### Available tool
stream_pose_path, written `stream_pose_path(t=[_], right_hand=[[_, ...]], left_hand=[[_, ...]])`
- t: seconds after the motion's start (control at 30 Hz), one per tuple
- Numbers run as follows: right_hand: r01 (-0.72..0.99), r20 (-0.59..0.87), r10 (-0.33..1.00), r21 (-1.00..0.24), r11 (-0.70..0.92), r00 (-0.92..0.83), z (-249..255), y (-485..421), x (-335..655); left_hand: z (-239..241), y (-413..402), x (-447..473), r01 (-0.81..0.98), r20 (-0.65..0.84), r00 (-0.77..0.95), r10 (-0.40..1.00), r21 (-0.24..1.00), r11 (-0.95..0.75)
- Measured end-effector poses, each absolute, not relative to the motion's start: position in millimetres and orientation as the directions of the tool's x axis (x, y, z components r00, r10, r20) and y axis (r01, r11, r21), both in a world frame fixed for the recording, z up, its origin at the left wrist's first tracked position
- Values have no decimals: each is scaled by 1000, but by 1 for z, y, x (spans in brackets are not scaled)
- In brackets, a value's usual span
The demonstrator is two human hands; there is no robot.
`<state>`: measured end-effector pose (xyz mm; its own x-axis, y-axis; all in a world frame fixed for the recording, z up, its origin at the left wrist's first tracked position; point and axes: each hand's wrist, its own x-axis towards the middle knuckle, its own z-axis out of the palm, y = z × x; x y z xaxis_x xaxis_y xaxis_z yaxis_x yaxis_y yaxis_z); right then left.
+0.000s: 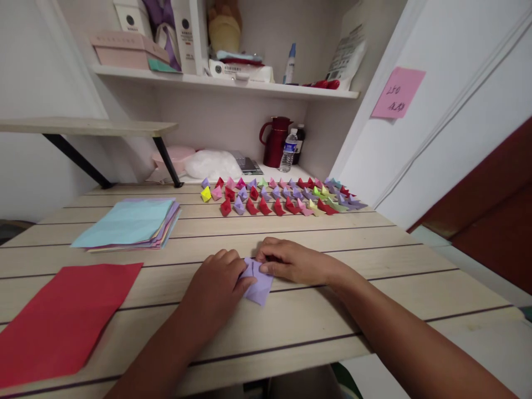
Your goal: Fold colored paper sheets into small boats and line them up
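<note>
A small folded piece of purple paper (258, 287) lies low over the slatted table between my two hands. My left hand (220, 280) pinches its left side, thumb on top and the other fingers curled. At its upper right edge, my right hand (291, 260) grips the paper between thumb and fingers. Creases and a raised flap show on the paper's top; its underside is hidden. Beyond my hands stand rows of small folded paper boats (266, 206) in red, purple, pink, yellow and green.
On the left lie a stack of coloured paper sheets (128, 221) and a red sheet (70, 321). A raised wooden shelf (87, 127) on black legs stands behind them. At the back are a dark red jug (276, 144) and a water bottle (288, 152).
</note>
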<state>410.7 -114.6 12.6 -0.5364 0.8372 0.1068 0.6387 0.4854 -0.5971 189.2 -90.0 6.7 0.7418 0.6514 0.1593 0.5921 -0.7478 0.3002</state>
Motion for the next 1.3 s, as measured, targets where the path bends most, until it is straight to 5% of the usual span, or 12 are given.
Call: stream_pose_path(t=[0.47, 0.93, 1.3], right_hand=[[754, 91, 926, -555, 353, -366, 8, -119, 398], [696, 96, 952, -661, 280, -292, 6, -121, 398], [685, 85, 919, -641, 346, -384, 4, -112, 403]], left_hand=[[0, -81, 181, 698, 180, 617, 766, 325, -638], [0, -82, 183, 726, 233, 587, 775, 272, -632], [-12, -83, 184, 471, 400, 780, 481, 131, -872]])
